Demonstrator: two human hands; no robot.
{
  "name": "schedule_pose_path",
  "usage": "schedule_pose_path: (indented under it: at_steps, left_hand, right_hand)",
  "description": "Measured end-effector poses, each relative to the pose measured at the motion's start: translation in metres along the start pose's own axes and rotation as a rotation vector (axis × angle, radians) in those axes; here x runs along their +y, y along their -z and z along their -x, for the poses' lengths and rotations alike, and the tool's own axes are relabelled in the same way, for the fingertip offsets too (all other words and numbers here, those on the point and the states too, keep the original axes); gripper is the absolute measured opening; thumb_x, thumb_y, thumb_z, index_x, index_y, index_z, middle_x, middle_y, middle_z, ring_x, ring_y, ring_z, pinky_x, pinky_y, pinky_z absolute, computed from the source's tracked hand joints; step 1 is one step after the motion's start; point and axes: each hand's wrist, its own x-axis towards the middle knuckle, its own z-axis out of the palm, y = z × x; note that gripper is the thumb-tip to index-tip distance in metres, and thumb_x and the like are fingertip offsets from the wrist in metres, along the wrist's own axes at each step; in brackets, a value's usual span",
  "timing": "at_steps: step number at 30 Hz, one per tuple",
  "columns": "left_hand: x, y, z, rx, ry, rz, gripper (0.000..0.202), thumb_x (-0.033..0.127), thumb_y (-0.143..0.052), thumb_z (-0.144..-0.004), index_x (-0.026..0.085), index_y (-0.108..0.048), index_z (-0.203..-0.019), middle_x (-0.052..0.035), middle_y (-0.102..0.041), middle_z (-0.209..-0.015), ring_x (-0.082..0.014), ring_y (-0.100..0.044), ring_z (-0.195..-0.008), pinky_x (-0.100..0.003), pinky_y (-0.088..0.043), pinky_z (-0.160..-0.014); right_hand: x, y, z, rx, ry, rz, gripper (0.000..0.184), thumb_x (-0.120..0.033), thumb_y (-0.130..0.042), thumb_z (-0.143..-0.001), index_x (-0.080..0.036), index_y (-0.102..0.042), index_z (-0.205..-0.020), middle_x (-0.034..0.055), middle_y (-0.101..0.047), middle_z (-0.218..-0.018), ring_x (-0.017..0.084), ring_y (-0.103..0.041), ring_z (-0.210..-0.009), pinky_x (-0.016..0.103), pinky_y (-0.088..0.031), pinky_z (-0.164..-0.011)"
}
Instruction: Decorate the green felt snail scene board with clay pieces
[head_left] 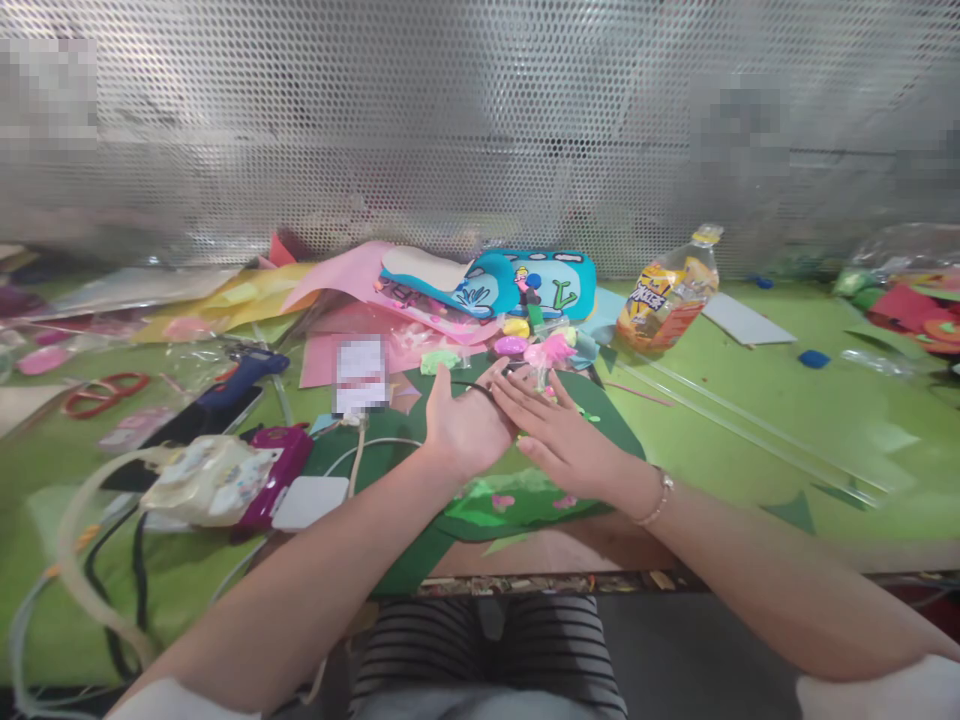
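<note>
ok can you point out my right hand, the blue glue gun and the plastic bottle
Right hand (571, 438): head view, back of the hand.
Blue glue gun (244, 379): head view, middle of its body.
Plastic bottle (658, 303): head view, on its label.

Right hand (566, 435): bare, fingers slim. Bracelet (664, 495) at wrist just behind it: thin, pale pinkish metallic tone, fine links or beads, small bright ornament on upper side; exact make too small to tell. Left hand (471, 428): bare, slim-fingered. Forearms behind both hands uncovered up to sleeves. Left sleeve (191, 702) and right sleeve (885, 690): white, plain, edges only in view. Legwear (409, 650) below hands: dark and pale-grey crosswise stripes. Pale cloth (480, 704) nearest body: whitish-grey, blurred.
</note>
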Motion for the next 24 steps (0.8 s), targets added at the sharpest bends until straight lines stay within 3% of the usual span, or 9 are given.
schedule_pose_path:
  at_steps: [6,11,15,19,24]
  left_hand:
    - [-0.001,0.005,-0.001,-0.094,0.018,0.022,0.075,0.073,-0.027,-0.079,0.015,-0.056,-0.115,-0.0142,-0.065,-0.102,-0.0305,-0.058,-0.105,-0.043,-0.044,-0.087]
    - [0.000,0.000,-0.002,-0.022,0.026,0.045,0.061,0.067,-0.038,-0.080,0.016,-0.060,-0.105,-0.0111,-0.066,-0.088,-0.0229,-0.062,-0.083,-0.036,-0.046,-0.076]
    - [-0.002,-0.001,-0.002,0.013,-0.003,0.061,0.050,0.062,-0.043,-0.081,0.019,-0.062,-0.097,-0.0079,-0.067,-0.083,-0.0214,-0.063,-0.080,-0.036,-0.047,-0.077]
    - [-0.003,-0.004,0.001,-0.001,-0.029,0.077,0.050,0.061,-0.040,-0.083,0.022,-0.062,-0.107,-0.0066,-0.068,-0.101,-0.0229,-0.062,-0.096,-0.036,-0.047,-0.084]
    - [0.002,-0.005,0.001,-0.041,-0.128,0.107,0.053,0.060,-0.032,-0.087,0.031,-0.051,-0.126,0.0013,-0.056,-0.129,-0.0206,-0.045,-0.126,-0.037,-0.039,-0.102]
  right_hand:
    - [0.006,0.004,0.000,0.100,-0.046,-0.075,0.056,-0.041,-0.014,-0.097,-0.024,-0.003,-0.149,0.0019,-0.011,-0.155,0.019,-0.009,-0.142,0.048,0.000,-0.116]
    - [0.010,0.007,-0.007,0.266,-0.100,-0.150,0.054,-0.037,-0.018,-0.098,-0.028,-0.006,-0.149,-0.0011,-0.010,-0.155,0.018,-0.008,-0.142,0.047,-0.005,-0.117]
    - [0.005,0.011,-0.038,0.337,-0.150,-0.246,0.053,-0.039,-0.018,-0.098,-0.028,-0.010,-0.149,-0.0021,-0.011,-0.155,0.017,-0.008,-0.142,0.045,-0.011,-0.117]
    - [-0.009,0.008,-0.080,0.282,-0.157,-0.193,0.056,-0.041,-0.019,-0.097,-0.018,-0.016,-0.148,0.0041,-0.007,-0.156,0.018,-0.004,-0.143,0.046,-0.003,-0.116]
    - [-0.024,-0.014,-0.106,0.220,-0.250,-0.173,0.056,-0.037,-0.018,-0.097,-0.013,-0.018,-0.148,0.0072,-0.005,-0.156,0.018,-0.003,-0.143,0.043,-0.001,-0.116]
